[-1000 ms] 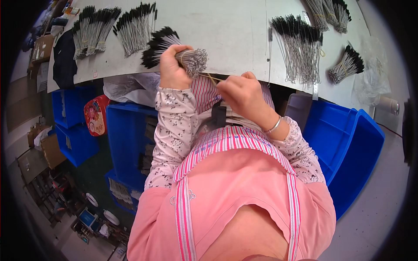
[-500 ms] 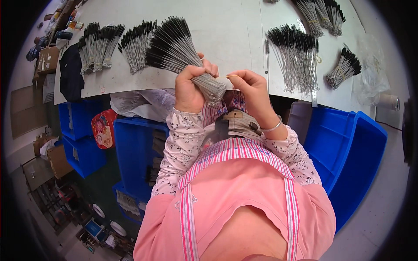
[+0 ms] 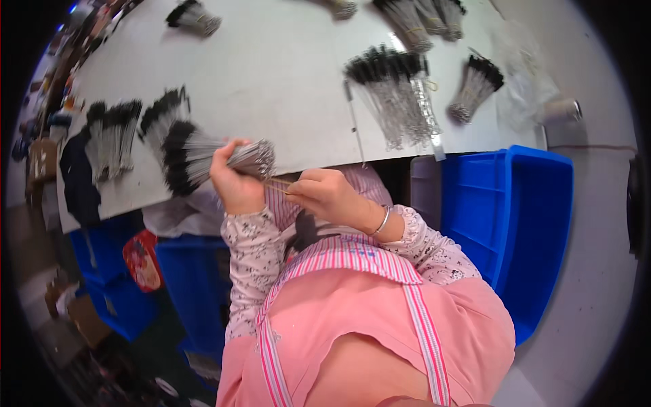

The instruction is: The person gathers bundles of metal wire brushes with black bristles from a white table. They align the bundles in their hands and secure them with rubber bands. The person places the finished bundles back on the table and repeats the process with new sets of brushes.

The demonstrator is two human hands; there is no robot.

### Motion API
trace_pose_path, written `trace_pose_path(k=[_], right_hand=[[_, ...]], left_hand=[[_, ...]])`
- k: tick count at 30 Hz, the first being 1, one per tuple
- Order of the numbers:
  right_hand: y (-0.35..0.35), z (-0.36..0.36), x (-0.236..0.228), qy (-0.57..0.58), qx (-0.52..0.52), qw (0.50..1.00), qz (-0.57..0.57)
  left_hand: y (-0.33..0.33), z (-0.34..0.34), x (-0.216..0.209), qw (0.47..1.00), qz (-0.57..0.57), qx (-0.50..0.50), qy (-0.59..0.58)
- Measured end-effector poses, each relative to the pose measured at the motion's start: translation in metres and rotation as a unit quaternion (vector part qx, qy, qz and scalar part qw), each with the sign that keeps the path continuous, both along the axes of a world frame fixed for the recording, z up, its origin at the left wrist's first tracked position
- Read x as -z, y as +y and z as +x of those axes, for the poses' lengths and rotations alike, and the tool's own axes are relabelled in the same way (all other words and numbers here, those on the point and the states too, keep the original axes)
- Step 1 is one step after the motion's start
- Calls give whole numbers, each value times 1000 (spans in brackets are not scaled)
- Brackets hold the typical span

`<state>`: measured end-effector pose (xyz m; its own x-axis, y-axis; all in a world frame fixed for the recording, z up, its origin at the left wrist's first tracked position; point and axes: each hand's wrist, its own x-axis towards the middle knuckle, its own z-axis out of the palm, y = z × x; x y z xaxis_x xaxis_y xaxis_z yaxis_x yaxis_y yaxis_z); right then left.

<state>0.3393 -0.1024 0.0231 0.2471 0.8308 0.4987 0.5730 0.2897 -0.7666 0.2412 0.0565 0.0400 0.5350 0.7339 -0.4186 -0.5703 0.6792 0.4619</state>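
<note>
My left hand point(image 3: 239, 188) is wrapped round a thick bundle of wire brushes point(image 3: 207, 157) over the table's front edge. The bundle lies almost level, its black bristle ends to the left and its looped wire ends to the right. Just right of it, my right hand point(image 3: 327, 195) is closed in a pinch on a thin tan rubber band point(image 3: 278, 184). The band is stretched taut toward the bundle beside my left hand; whether it passes round the wires is hidden. Behind the held bundle lie more brushes point(image 3: 163, 122) on the white table point(image 3: 271, 74).
A loose spread of brushes point(image 3: 393, 95) lies right of centre, next to a metal ruler point(image 3: 437, 146). Tied bundles point(image 3: 475, 88) lie at the far right and back. Blue bins point(image 3: 475, 203) stand below the table on both sides. A dark cloth point(image 3: 78, 176) hangs at the left corner.
The brush bundle has turned from upright-slanting to nearly level, wire ends now rightward. My right hand has turned palm-down, with the rubber band now stretched toward the bundle. The view has shifted too.
</note>
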Motion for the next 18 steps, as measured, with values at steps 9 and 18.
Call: trace_pose_path(k=[9, 18], right_hand=[[-44, 102, 12, 147, 324, 934, -43], [-89, 268, 39, -279, 568, 748, -203]], left_hand=[[11, -5, 2, 990, 67, 86, 95], [-23, 18, 15, 958, 95, 247, 109]])
